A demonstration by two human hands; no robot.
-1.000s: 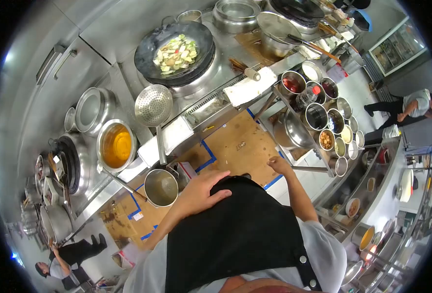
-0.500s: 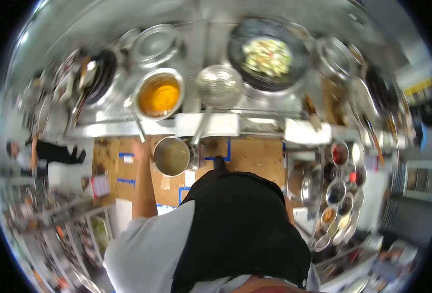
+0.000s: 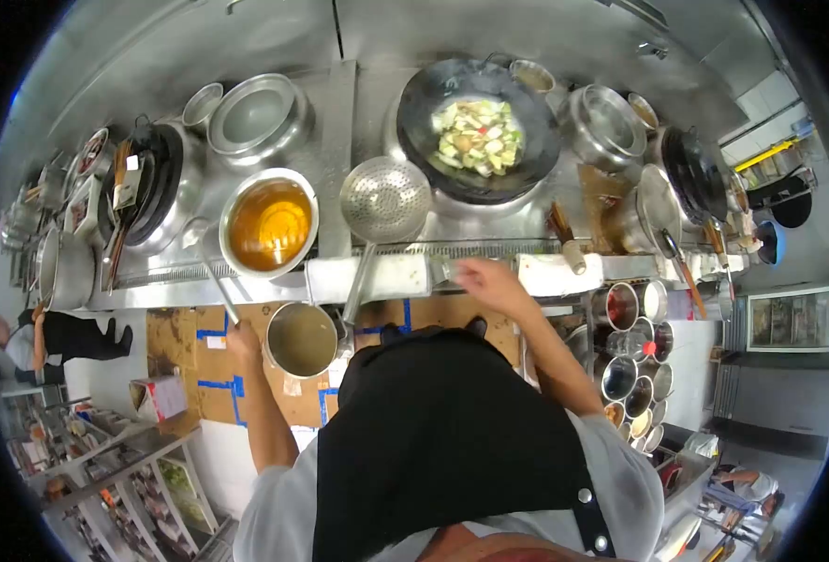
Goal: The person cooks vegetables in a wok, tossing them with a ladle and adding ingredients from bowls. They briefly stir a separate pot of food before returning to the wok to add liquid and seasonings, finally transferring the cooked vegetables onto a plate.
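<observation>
My left hand (image 3: 243, 335) is closed around the handle of a ladle (image 3: 216, 276), whose bowl end rests by a metal bowl (image 3: 313, 215) of orange liquid. A pot of cloudy liquid (image 3: 302, 340) hangs just right of that hand. My right hand (image 3: 491, 284) is over the stove's front edge, fingers apart and pointing left, with nothing visible in them. It lies between two white folded cloths (image 3: 391, 280) (image 3: 559, 273). Beyond it sits a black wok (image 3: 424, 122) with chopped pale-green vegetables (image 3: 478, 138). A perforated strainer (image 3: 386, 199) lies left of the wok, its handle over the left cloth.
Stacked metal pans (image 3: 257, 117) stand at the back left, and another stack (image 3: 609, 126) is right of the wok. A bamboo brush (image 3: 564, 239) lies at the front edge. Several seasoning containers (image 3: 619, 377) are at the right. A person (image 3: 68, 342) stands far left.
My right hand has come up from beside my body to the stove's front edge. My left hand still holds the ladle. The whole view has shifted.
</observation>
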